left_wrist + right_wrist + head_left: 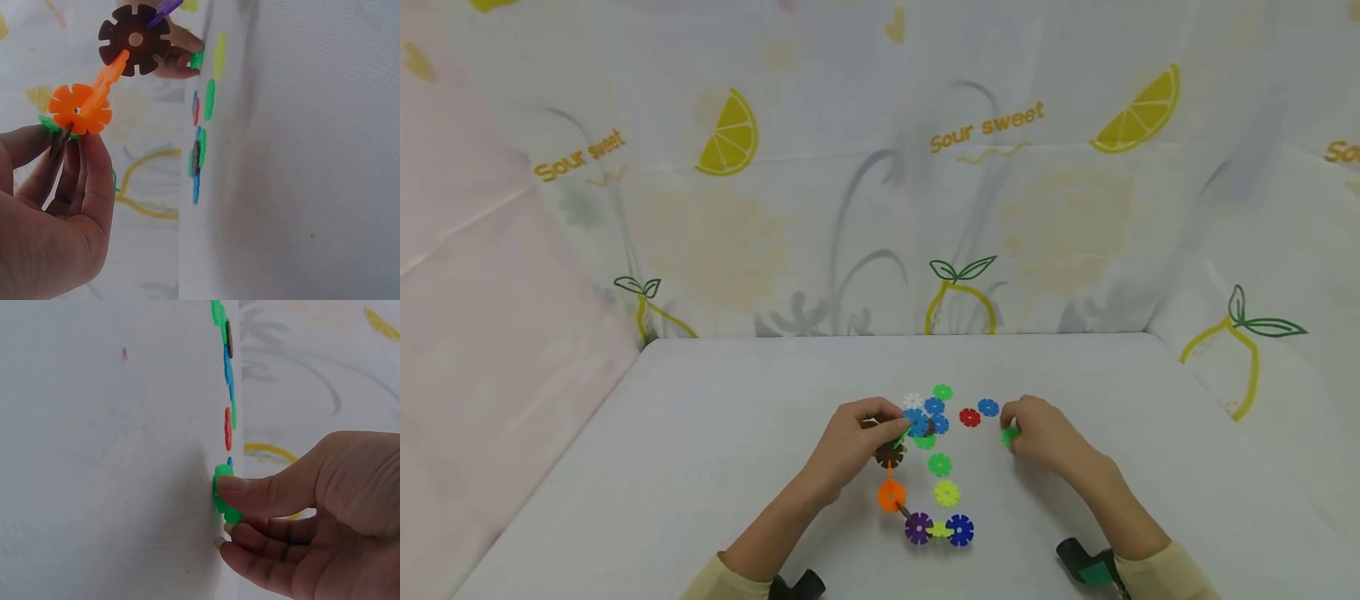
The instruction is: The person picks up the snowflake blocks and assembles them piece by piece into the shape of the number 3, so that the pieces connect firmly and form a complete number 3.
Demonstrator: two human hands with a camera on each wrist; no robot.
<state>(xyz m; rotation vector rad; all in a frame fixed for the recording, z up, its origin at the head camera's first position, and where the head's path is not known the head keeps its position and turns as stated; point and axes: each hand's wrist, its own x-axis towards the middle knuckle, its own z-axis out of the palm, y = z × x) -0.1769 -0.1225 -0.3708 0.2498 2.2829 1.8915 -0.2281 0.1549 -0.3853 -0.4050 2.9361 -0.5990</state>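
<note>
Recommend steadying the disc chain (892,497), pinched in the left hand (856,437), and gripping the green disc (1009,437), pinched in the right hand (1043,429), lightly for easy turning.

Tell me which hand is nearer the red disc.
Right. The right hand is close by, just to the right of the red disc; the left hand is farther away, to its left.
</note>
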